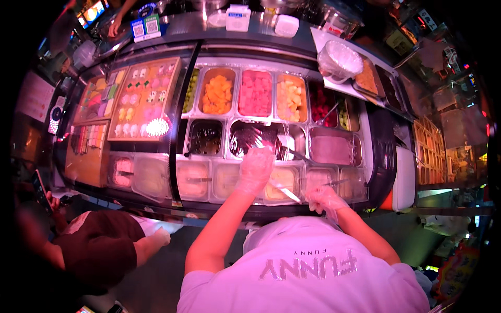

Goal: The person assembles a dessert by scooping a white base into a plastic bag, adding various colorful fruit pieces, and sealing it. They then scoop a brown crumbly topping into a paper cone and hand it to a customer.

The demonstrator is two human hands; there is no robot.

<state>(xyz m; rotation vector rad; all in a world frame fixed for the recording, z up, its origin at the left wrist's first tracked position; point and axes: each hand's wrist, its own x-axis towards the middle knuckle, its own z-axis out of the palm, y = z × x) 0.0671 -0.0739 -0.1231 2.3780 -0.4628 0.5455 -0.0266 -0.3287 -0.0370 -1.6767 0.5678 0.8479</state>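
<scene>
My left hand (257, 166), in a clear plastic glove, reaches over a metal pan (297, 136) in the middle row. Its fingertips are at a dark, glossy, jelly-like mass (255, 136) in the pan; whether they grip it is hidden. Lower right, my gloved right hand (322, 198) is closed round a knife-like metal tool. The tool's flat pale blade (284, 191) points up and left, over a tub of pale food (282, 180) and toward my left wrist. Beside the dark mass, a utensil handle (298, 154) rests across the pan's right side.
Behind are pans of orange fruit cubes (217, 94), pink cubes (255, 93) and pale yellow cubes (291, 98). A pan of dark liquid (205, 136) stands left, a purplish pan (334, 147) right. Small sweets fill a wooden tray (116, 104). Someone in dark clothing (99, 245) stands lower left.
</scene>
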